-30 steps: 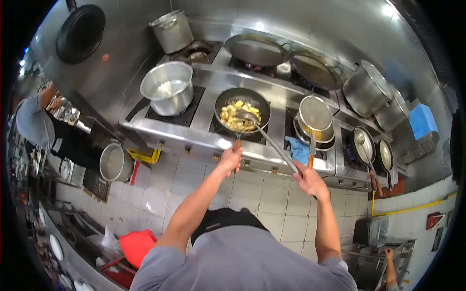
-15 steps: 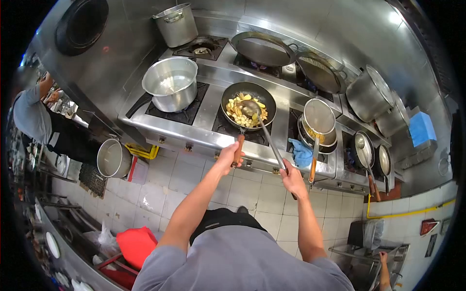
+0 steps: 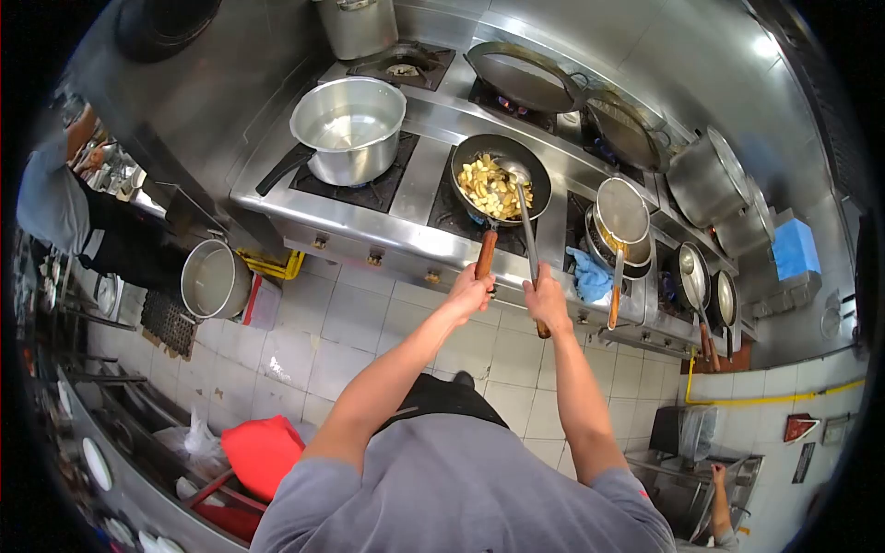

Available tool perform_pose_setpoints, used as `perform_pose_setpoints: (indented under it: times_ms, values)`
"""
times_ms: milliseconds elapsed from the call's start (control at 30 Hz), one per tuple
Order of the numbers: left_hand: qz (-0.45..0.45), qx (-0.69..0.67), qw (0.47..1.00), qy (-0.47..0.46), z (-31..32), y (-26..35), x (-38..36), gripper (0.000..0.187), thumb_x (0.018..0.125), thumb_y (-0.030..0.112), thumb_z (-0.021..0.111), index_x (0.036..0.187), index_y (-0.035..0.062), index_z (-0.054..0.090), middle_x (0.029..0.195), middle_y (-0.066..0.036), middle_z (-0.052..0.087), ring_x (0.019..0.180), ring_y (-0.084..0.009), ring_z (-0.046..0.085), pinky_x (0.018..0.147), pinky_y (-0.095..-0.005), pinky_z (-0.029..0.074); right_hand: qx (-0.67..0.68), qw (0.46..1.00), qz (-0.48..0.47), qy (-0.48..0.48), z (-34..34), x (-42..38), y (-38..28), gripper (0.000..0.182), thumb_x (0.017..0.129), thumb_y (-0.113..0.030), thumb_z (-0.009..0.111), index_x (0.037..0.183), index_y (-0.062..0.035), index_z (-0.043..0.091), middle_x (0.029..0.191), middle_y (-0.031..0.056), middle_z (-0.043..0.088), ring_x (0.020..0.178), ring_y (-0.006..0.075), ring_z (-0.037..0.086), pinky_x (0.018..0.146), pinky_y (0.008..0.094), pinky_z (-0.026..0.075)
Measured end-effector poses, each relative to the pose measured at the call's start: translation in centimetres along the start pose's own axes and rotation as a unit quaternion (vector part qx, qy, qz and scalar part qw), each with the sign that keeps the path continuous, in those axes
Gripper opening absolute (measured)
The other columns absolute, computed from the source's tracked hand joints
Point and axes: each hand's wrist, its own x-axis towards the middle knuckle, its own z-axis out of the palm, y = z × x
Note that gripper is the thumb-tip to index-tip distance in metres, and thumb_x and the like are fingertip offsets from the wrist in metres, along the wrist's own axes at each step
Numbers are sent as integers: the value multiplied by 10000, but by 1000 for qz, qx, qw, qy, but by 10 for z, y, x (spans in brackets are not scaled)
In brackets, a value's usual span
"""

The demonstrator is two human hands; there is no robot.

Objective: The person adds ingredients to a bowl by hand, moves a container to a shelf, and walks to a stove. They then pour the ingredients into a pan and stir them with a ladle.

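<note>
Gripping the wooden handle [image 3: 487,253] of a frying pan [image 3: 499,144] with the left hand [image 3: 472,294], on the pan's near side; holding a ladle [image 3: 529,229] in the right hand [image 3: 546,300], aimed lengthwise forward into the pan's right half, beside pale food chunks [image 3: 482,182].

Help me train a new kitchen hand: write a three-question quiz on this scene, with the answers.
1. What does the left grip hold?
2. True or false: in this view, the blue cloth lies to the right of the frying pan.
3. Where is the bowl of the ladle? a) in the aluminium pot; b) in the frying pan; c) on the floor.

Key: 1. The frying pan's wooden handle; 2. True; 3. b.
</note>
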Motion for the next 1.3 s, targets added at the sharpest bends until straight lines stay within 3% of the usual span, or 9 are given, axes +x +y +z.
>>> perform_pose_setpoints:
  times_ms: [133, 333, 467, 500, 533, 600, 700, 767, 1300]
  values:
    - [-52, 14, 998, -34, -23, 6, -15, 449, 913, 478, 451, 1170, 110, 449, 890, -40, 581, 654, -83, 498, 532, -241, 432, 85, 988, 130, -2, -19, -8, -4, 672, 878, -485, 482, 1352, -33, 328, 977, 259, 610, 944, 376, 601, 802, 423, 466]
    - [-112, 67, 991, 31, -129, -82, -61, 483, 891, 431, 504, 1212, 77, 437, 860, -37, 605, 671, -110, 535, 548, -248, 448, 484, 825, 278, 86, 23, -73, 78, 442, 880, -419, 501, 1100, -36, 516, 904, 133, 595, 795, 243, 585, 600, 422, 499]
    - [-170, 102, 979, 51, -201, -153, -144, 236, 881, 281, 526, 913, 49, 558, 816, -44, 588, 631, -79, 504, 526, -223, 422, 465, 855, 218, -74, 155, -192, 180, 174, 807, -201, 483, 799, -59, 582, 680, 60, 554, 607, 192, 566, 483, 346, 506]
    - [-198, 151, 966, 68, -204, -158, -169, 257, 869, 277, 547, 944, 32, 570, 837, -70, 600, 674, -103, 535, 566, -242, 445, 394, 862, 164, -275, 201, -225, 232, 206, 815, -215, 481, 767, -48, 592, 658, 62, 554, 649, 171, 586, 488, 337, 507]
    - [-225, 197, 950, 85, -205, -166, -194, 283, 857, 273, 568, 974, 16, 582, 858, -95, 612, 717, -127, 567, 605, -261, 469, 219, 871, 251, -361, 205, -258, 208, 274, 801, -262, 508, 832, -11, 613, 691, 133, 612, 727, 205, 609, 576, 377, 513]
    - [-203, 330, 915, 116, -224, -226, -230, 422, 834, 295, 607, 1110, -21, 559, 935, -160, 630, 854, -213, 606, 742, -314, 487, 6, 866, 74, -494, 243, -319, 227, 389, 803, -359, 497, 947, -28, 640, 895, 205, 645, 834, 306, 620, 765, 420, 467]
    - [-235, 325, 908, 121, -190, -256, -274, 540, 811, 352, 632, 1175, -35, 538, 1014, -188, 628, 957, -270, 595, 843, -339, 460, 20, 876, -145, -460, 237, -351, 259, 360, 813, -326, 517, 944, -14, 641, 922, 195, 645, 788, 266, 635, 713, 400, 517]
    - [-242, 323, 910, 91, -173, -287, -285, 560, 793, 406, 644, 1136, -30, 567, 1012, -168, 635, 937, -253, 603, 831, -340, 468, 221, 846, 279, -396, 190, -362, 254, 274, 809, -238, 567, 949, -10, 624, 855, 145, 643, 689, 221, 636, 564, 368, 550]
    - [-161, 415, 868, 220, -87, -341, -364, 448, 795, 345, 634, 1045, -26, 604, 1012, -213, 634, 991, -310, 604, 857, -359, 466, 338, 833, 333, -285, 203, -409, 320, 170, 786, -128, 571, 920, -24, 581, 761, 82, 608, 621, 181, 624, 475, 329, 535]
